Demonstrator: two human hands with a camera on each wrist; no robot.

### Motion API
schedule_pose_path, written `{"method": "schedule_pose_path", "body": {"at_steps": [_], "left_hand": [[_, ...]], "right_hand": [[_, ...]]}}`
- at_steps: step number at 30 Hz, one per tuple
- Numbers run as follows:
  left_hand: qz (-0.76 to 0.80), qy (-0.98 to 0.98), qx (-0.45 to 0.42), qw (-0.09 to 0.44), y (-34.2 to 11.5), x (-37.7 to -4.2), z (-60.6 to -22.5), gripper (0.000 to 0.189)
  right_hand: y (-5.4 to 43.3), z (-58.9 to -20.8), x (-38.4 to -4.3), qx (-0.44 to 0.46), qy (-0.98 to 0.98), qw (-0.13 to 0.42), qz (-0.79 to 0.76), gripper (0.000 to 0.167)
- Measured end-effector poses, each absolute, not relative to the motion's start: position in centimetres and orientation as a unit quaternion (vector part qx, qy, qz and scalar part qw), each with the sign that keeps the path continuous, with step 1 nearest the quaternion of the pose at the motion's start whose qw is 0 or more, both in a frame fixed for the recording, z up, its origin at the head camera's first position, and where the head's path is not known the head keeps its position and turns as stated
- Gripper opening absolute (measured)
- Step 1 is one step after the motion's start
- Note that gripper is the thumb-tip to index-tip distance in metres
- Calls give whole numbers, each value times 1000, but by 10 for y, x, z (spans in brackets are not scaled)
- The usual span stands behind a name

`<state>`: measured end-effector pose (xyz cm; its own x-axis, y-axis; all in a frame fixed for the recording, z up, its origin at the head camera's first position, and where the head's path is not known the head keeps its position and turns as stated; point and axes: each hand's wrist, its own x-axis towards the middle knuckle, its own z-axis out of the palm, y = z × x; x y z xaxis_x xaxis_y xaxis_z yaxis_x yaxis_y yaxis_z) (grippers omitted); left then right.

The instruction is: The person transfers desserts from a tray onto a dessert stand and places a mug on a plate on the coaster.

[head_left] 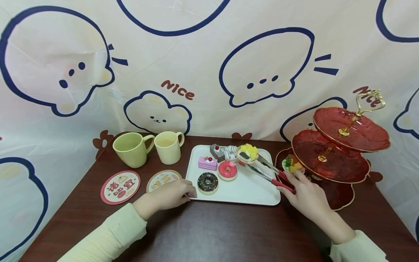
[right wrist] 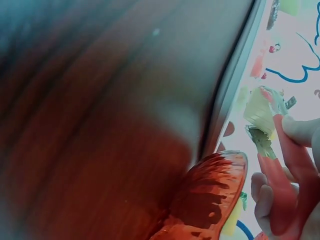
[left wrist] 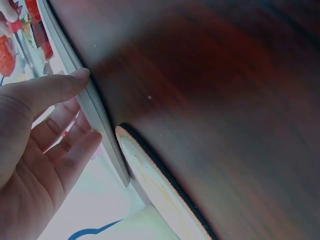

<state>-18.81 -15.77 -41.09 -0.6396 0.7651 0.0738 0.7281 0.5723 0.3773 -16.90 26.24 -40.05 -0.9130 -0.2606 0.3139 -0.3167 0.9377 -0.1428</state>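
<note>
My right hand (head_left: 309, 194) holds red-handled tongs (head_left: 270, 177), whose metal tips reach over the right half of the white tray (head_left: 243, 193). Between those tips is a fruit tart (head_left: 247, 153) topped with yellow cubes, seen in the right wrist view as a pale cup. At the tray's front left corner, my left hand (head_left: 173, 194) grips the rim with thumb and fingers. On the tray lie a chocolate donut (head_left: 207, 182), a pink donut (head_left: 227, 170), a white striped donut (head_left: 230, 153), a purple cake slice (head_left: 207, 163) and a dark cake slice (head_left: 217, 152).
A red tiered stand (head_left: 330, 156) with a gold handle stands at the right. Another fruit tart (head_left: 292, 164) sits on its bottom tier. Left of the tray are a large green mug (head_left: 131, 149), a smaller cream mug (head_left: 168, 148), a red-rimmed coaster (head_left: 120, 187) and an orange-rimmed coaster (head_left: 162, 178).
</note>
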Motion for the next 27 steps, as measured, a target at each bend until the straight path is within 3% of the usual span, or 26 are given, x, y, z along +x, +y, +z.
{"method": "schedule_pose_path", "body": {"at_steps": [16,27], "left_hand": [[191,886,419,48,-157,-188,-412,22],[193,884,423,39,-158,-187,-413,21]], "right_hand": [[273,-406,-146,187,-945,229,142,53],[297,-406,-125,199,-938,249,136,55]]}}
